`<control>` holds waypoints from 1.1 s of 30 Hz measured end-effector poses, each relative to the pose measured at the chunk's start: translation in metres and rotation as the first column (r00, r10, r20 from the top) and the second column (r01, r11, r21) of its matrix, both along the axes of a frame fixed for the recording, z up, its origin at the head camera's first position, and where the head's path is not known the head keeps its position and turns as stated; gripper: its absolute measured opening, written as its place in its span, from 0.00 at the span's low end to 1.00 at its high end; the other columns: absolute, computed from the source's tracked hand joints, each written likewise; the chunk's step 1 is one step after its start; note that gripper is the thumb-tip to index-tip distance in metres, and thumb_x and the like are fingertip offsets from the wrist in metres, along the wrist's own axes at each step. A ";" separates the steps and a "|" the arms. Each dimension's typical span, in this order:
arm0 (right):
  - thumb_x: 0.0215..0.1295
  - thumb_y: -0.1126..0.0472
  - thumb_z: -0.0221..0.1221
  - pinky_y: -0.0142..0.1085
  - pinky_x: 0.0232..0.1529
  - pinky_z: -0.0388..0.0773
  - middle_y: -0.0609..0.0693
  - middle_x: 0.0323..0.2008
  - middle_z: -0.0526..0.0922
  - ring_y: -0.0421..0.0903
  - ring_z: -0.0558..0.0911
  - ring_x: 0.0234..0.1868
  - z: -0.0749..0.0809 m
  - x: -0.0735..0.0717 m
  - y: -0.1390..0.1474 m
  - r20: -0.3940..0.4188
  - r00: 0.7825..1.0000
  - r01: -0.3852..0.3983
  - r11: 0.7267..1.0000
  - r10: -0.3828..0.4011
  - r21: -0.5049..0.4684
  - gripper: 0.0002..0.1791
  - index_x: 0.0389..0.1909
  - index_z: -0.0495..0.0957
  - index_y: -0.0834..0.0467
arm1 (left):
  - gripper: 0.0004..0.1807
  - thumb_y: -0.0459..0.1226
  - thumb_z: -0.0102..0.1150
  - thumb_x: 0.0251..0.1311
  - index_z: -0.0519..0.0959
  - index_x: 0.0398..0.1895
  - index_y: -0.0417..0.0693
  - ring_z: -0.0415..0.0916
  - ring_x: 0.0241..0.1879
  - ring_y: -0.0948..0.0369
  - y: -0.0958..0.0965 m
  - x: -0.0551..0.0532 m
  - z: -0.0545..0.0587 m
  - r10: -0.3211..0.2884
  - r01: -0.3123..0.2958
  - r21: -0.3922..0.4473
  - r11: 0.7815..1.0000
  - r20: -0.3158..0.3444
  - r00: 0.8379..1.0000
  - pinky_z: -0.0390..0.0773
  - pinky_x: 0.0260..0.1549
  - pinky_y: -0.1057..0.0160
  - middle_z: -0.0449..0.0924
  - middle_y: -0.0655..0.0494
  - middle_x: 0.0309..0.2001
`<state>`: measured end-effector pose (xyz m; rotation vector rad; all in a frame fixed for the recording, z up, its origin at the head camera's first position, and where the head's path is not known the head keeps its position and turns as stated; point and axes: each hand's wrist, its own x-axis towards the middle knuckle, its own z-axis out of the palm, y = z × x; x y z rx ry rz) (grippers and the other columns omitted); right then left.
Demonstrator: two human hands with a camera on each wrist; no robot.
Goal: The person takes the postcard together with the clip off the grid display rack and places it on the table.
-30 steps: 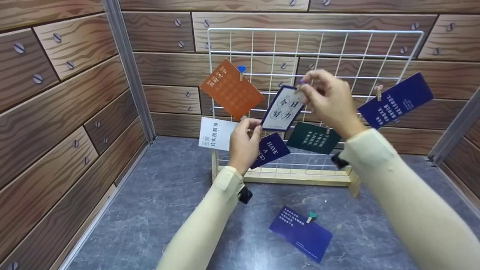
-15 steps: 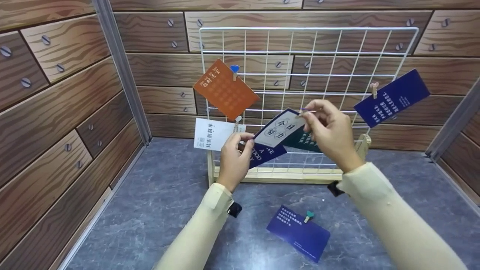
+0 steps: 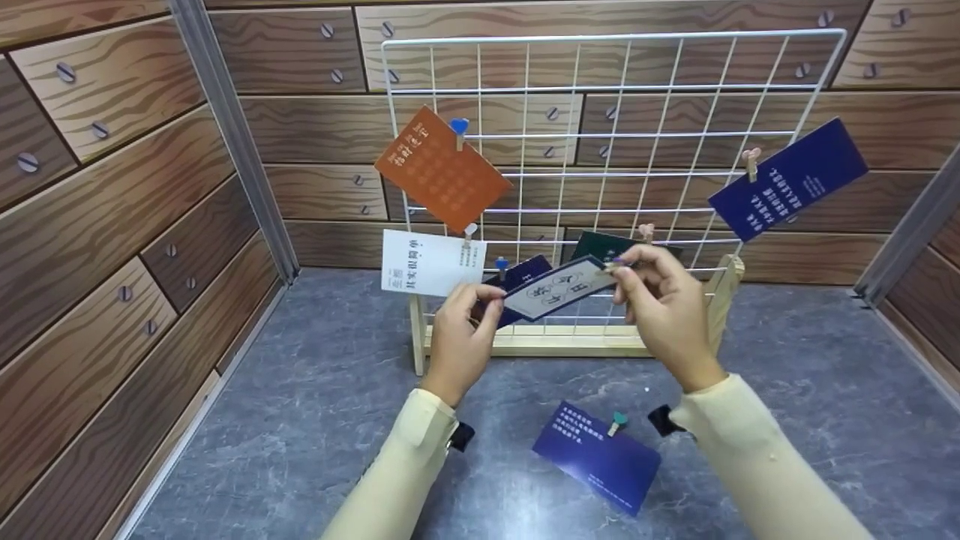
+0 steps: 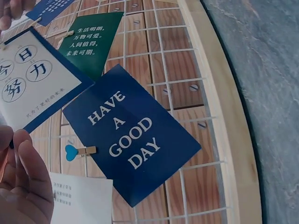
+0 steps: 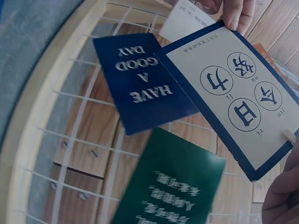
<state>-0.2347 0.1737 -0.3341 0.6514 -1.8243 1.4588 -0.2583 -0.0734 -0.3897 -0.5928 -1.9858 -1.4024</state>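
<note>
One tilted, blue-bordered card (image 3: pixel 559 289) was in front of the wire grid (image 3: pixel 615 37). From afar, I saw the left hand (image 3: pixel 461 330) pinching its corner, the right hand (image 3: pixel 667 315) pinching its clip (image 5: pixel 289 135).

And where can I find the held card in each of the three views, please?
Head: held card near the centre.
Left wrist: held card at upper left.
Right wrist: held card in the right half.
Shared landmark: the green card, partly hidden in the head view.
</note>
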 end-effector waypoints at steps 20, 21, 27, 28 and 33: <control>0.77 0.67 0.57 0.27 0.18 0.72 0.48 0.21 0.80 0.38 0.72 0.16 -0.081 0.000 0.025 0.579 0.812 0.039 0.981 0.079 -0.189 0.10 0.53 0.73 0.68 | 0.03 0.31 0.64 0.68 0.85 0.40 0.46 0.78 0.38 0.62 -0.001 0.000 -0.029 -0.056 0.091 -0.158 0.983 0.209 0.976 0.82 0.39 0.66 0.80 0.57 0.38; 0.77 0.66 0.57 0.27 0.18 0.72 0.48 0.21 0.80 0.38 0.72 0.16 -0.083 0.000 0.026 0.600 0.795 0.030 0.981 0.092 -0.191 0.11 0.53 0.73 0.68 | 0.03 0.30 0.64 0.68 0.85 0.40 0.46 0.78 0.38 0.63 -0.001 0.000 -0.030 -0.055 0.093 -0.172 0.981 0.217 0.975 0.82 0.39 0.66 0.81 0.57 0.37; 0.77 0.63 0.58 0.28 0.20 0.71 0.47 0.22 0.81 0.38 0.74 0.18 -0.097 0.001 0.039 0.685 0.725 -0.003 0.995 0.072 -0.101 0.13 0.53 0.74 0.68 | 0.04 0.28 0.63 0.67 0.85 0.41 0.44 0.79 0.37 0.62 0.001 0.001 -0.035 -0.068 0.128 -0.218 0.968 0.263 0.962 0.82 0.40 0.65 0.82 0.54 0.38; 0.77 0.62 0.59 0.28 0.21 0.71 0.47 0.22 0.82 0.38 0.74 0.18 -0.099 0.002 0.041 0.695 0.717 -0.007 0.997 0.056 -0.074 0.13 0.53 0.74 0.68 | 0.05 0.28 0.64 0.67 0.85 0.41 0.44 0.79 0.37 0.62 0.002 0.001 -0.036 -0.067 0.129 -0.223 0.966 0.266 0.962 0.82 0.40 0.64 0.83 0.54 0.38; 0.76 0.60 0.60 0.29 0.23 0.74 0.50 0.24 0.82 0.39 0.76 0.20 -0.111 0.005 0.049 0.741 0.672 -0.038 0.999 0.012 0.019 0.13 0.50 0.77 0.67 | 0.05 0.28 0.64 0.66 0.84 0.41 0.44 0.78 0.37 0.62 0.002 -0.001 -0.038 -0.043 0.112 -0.236 0.965 0.279 0.959 0.81 0.40 0.64 0.83 0.54 0.38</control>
